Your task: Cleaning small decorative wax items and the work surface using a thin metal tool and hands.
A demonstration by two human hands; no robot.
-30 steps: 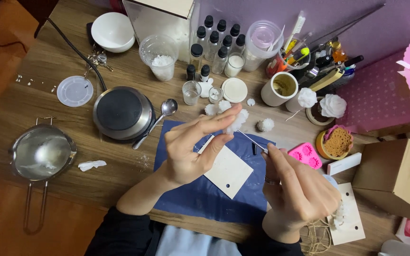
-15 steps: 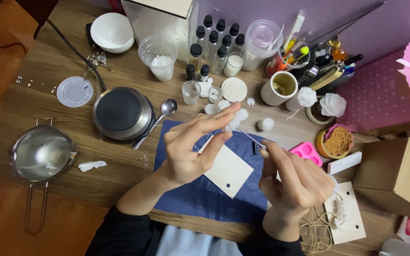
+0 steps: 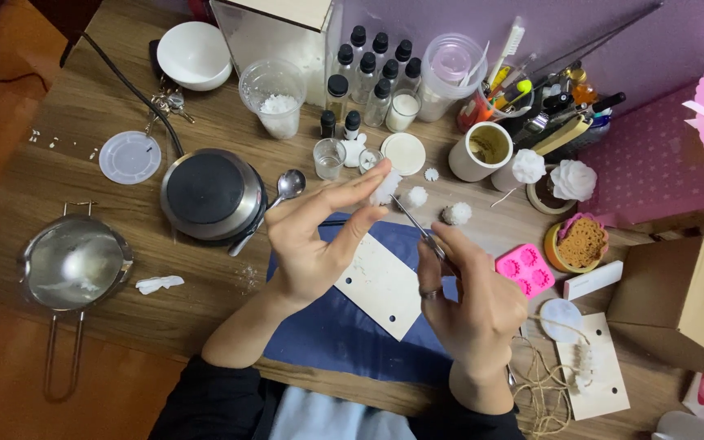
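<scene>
My left hand (image 3: 319,236) holds a small white flower-shaped piece (image 3: 385,189) between thumb and fingertips, raised above a blue cloth (image 3: 344,326). My right hand (image 3: 474,297) grips thin metal tweezers (image 3: 413,222) whose tip touches the white piece. A white card with two holes (image 3: 385,285) lies on the cloth under my hands. Two more white flower pieces (image 3: 455,213) rest on the table just beyond.
A round hot plate (image 3: 209,194) with a spoon (image 3: 283,191) is to the left, a steel pot (image 3: 71,265) further left. Small bottles (image 3: 368,69), cups, a mug (image 3: 482,151), a pink mould (image 3: 525,269), a cardboard box (image 3: 682,301) and twine (image 3: 543,387) crowd the back and right.
Both hands have stayed over the cloth. The right hand shifted slightly up and left, bringing the tweezers' tip closer against the white piece held in the left hand.
</scene>
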